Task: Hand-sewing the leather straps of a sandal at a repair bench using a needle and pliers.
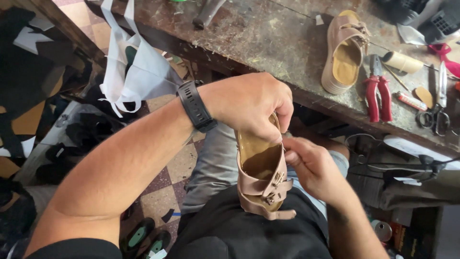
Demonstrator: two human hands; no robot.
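Scarred wood forms the counter [268, 38] across the top of the view, carrying a matching tan sandal [344, 52] and red-handled pliers [377, 91]. Below it, over our lap, we hold the tan buckled sandal [262, 177], long axis running away from us, heel end up. Our left hand [251, 103] wraps that upper end from above, fingers closed. Our right hand [311, 165] lies just right of it, fingertips pinching the side edge.

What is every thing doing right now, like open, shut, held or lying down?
Left hand: gripping the held sandal's top end.
Right hand: pinching its side edge.
Held sandal: upright over the lap, straps buckled.
Second sandal: lying on the workbench.
Red pliers: lying flat, handles apart.
Scissors: lying flat.
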